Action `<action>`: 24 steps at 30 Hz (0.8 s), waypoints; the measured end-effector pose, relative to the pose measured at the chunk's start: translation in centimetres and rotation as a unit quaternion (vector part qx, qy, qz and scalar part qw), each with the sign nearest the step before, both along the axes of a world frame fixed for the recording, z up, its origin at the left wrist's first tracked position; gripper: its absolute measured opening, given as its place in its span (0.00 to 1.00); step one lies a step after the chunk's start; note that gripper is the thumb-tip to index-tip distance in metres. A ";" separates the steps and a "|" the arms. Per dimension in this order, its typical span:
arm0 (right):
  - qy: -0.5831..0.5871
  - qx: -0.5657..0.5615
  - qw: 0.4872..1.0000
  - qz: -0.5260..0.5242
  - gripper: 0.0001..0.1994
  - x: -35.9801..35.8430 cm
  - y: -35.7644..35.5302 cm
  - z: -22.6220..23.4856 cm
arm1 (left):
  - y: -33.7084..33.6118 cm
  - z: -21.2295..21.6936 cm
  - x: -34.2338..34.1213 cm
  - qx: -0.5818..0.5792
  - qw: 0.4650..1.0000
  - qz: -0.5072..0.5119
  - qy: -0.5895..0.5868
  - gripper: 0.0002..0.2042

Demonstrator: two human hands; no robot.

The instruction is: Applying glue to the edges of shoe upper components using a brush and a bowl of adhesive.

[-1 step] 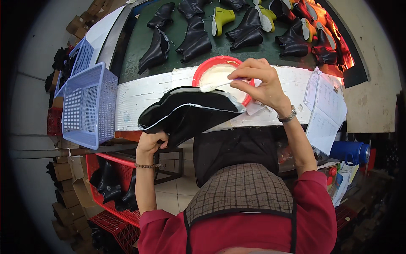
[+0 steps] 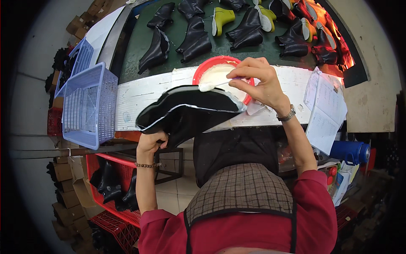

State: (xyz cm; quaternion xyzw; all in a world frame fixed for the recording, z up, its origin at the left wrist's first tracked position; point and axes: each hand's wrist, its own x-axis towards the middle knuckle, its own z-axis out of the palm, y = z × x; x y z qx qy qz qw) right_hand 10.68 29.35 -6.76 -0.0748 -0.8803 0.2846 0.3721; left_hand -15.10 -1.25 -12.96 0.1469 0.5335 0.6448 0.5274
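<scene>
My left hand (image 2: 152, 142) is closed on the underside of a black leather boot upper (image 2: 192, 120), with some of the fingers hidden. The upper is tilted open over the near edge of the white work board (image 2: 135, 101), and a white line of paste runs along its edge. Between thumb and fingers, my right hand (image 2: 263, 82) pinches a small brush (image 2: 206, 87) whose head is thick with white paste. The brush head is at the upper's far rim, in front of a red bowl (image 2: 200, 67) of creamy white paste (image 2: 218, 73); I cannot tell whether it touches the rim.
Several black boot uppers (image 2: 194, 38) and yellow-green soled boots (image 2: 222, 19) stand on the green belt (image 2: 177, 63). Blue plastic baskets (image 2: 89, 106) are at left, above a red crate (image 2: 122, 169) holding black boots. Papers (image 2: 325, 110) and a blue jug (image 2: 347, 151) lie right.
The brush head has shifted very slightly left along the upper's rim. The boot upper has edged a little left and up; the rest stays put.
</scene>
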 end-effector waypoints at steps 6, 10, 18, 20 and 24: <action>-0.044 -0.024 0.998 -0.030 0.05 3.0 0.6 -0.9 | -0.4 0.6 -0.9 0.023 1.000 -0.002 0.014 0.31; -0.035 -0.090 0.995 0.005 0.06 1.9 0.3 -0.2 | -0.1 -0.1 -0.5 -0.002 0.998 -0.068 -0.006 0.34; -0.038 -0.013 0.998 0.057 0.07 0.3 0.8 2.1 | 3.6 1.5 2.8 -0.074 0.978 -0.188 -0.043 0.26; -0.044 0.005 0.997 0.064 0.07 0.2 1.0 2.5 | 4.2 1.5 3.6 -0.057 0.982 -0.164 -0.075 0.23; -0.057 0.026 0.995 0.078 0.07 0.7 1.6 3.0 | 4.6 1.0 3.5 -0.032 0.972 -0.217 -0.080 0.25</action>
